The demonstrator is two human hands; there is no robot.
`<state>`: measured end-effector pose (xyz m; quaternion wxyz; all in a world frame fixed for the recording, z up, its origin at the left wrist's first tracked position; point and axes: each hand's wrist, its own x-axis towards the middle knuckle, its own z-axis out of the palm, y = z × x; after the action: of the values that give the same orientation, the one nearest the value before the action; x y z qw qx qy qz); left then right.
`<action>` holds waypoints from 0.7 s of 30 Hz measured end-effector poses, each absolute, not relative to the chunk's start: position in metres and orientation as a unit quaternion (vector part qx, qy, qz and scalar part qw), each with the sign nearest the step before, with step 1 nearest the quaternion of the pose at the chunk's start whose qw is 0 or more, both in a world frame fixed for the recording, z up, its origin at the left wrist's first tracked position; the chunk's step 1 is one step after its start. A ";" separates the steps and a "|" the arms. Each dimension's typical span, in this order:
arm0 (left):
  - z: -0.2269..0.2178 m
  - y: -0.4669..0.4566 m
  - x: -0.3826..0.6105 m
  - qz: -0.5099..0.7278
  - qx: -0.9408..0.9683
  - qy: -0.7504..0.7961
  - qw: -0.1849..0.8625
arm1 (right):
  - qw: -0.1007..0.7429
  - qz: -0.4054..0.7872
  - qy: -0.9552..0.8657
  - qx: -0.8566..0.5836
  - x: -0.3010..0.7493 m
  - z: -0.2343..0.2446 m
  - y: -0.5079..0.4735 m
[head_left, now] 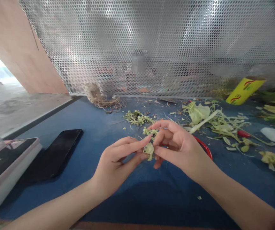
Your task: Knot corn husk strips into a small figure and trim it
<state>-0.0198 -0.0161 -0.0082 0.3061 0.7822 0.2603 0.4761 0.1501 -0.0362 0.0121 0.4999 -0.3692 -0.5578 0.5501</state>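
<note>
My left hand (pixel 118 163) pinches a small, pale green flower-like piece (pixel 148 150) between thumb and fingertips, held above the blue tabletop. From the other side my right hand (pixel 178 148) closes on the same piece, its thumb tip at the right edge and its other fingers curled. What lies inside those curled fingers is hidden. Just beyond my fingertips rests a loose pile of green buds and stems (pixel 137 118), with more buds (pixel 149 131) partly behind my right hand. A red rim (pixel 205 148) shows from behind that hand.
Leaf scraps (pixel 225 126), a red chilli (pixel 243 134) and a tilted yellow packet (pixel 245 91) lie to the right. At left are a black phone (pixel 66 150) and a white-edged case (pixel 15 169). A twine roll (pixel 93 92) stands by the perforated metal screen (pixel 151 38).
</note>
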 end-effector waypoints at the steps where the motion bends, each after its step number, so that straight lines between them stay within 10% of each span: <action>1: -0.008 -0.016 -0.019 0.473 0.776 0.268 0.319 | 0.500 0.526 -0.575 -0.379 0.150 0.012 -0.037; 21: -0.006 -0.019 -0.019 0.526 0.701 0.298 0.379 | 0.604 0.514 -0.498 -0.350 0.147 0.006 -0.034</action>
<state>-0.0185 -0.0190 -0.0065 0.3790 0.7008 0.2980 0.5257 0.1469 -0.0339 0.0060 0.6043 -0.3495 -0.4980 0.5144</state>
